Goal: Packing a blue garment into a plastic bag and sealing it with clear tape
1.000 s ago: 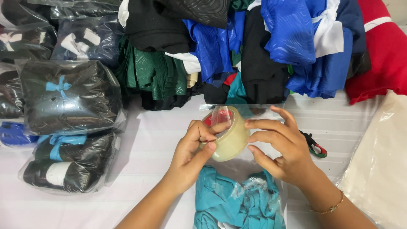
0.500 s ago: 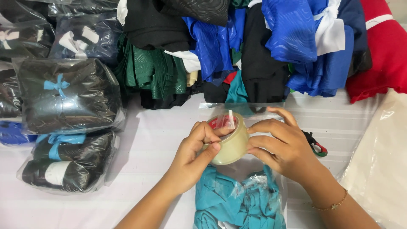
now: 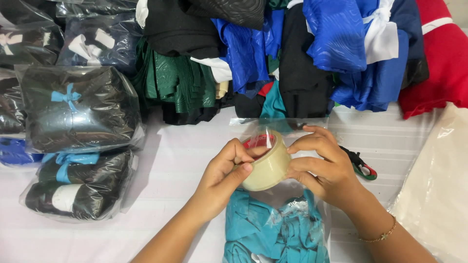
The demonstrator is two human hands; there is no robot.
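A roll of clear packing tape (image 3: 267, 165) with a red core is held between both hands above a clear plastic bag holding teal folded cloth (image 3: 275, 229). My left hand (image 3: 222, 178) grips the roll's left side, thumb and forefinger pinching the loose tape end near the top. Around the roll's right side curl the fingers of my right hand (image 3: 326, 168). A gold bracelet (image 3: 380, 236) sits on the right wrist.
Bagged black garments with blue ribbons (image 3: 78, 109) are stacked at the left on the white table (image 3: 175, 160). A pile of blue, black, green and red cloth (image 3: 292, 53) lies along the back. A small multicoloured item (image 3: 363, 168) and clear plastic sheeting (image 3: 438, 190) lie at the right.
My right hand's fingers have closed in from spread to wrapped around the tape roll. The roll has tilted slightly; the left hand keeps its hold.
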